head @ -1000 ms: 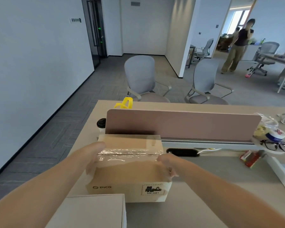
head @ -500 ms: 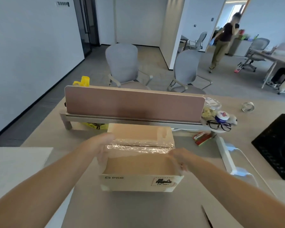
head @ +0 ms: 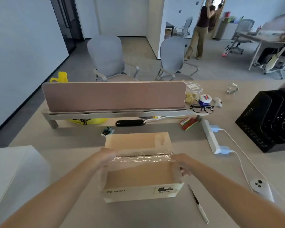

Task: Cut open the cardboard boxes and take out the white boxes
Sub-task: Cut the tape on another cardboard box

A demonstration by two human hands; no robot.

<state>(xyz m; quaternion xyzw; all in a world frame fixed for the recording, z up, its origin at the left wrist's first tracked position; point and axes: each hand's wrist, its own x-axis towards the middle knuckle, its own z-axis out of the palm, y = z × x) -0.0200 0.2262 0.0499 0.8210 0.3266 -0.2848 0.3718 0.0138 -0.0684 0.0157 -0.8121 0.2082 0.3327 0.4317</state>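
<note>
**deskcam_fan:** Looking through the head cam: beige desk [head: 72, 162] in an open office, pink divider screen [head: 113, 96] running across it, two grey chairs [head: 105, 55] behind that. Cardboard box [head: 138, 178] sits in front of the divider, top flaps taped shut with clear tape [head: 143, 156].

**boxcutter99:** any room around it?

**deskcam_fan:** Bare desk on the box's near side. A pen [head: 198, 204] lies just right of the box, a white box [head: 10, 178] well off to its left, a black file rack [head: 270, 120] far right.

**boxcutter99:** hands?

**deskcam_fan:** Left hand [head: 105, 157] pressed on the box's left end, right hand [head: 181, 163] on the right end, fingers curled round the edges. Both clamp the box between them, nothing else held.
</note>
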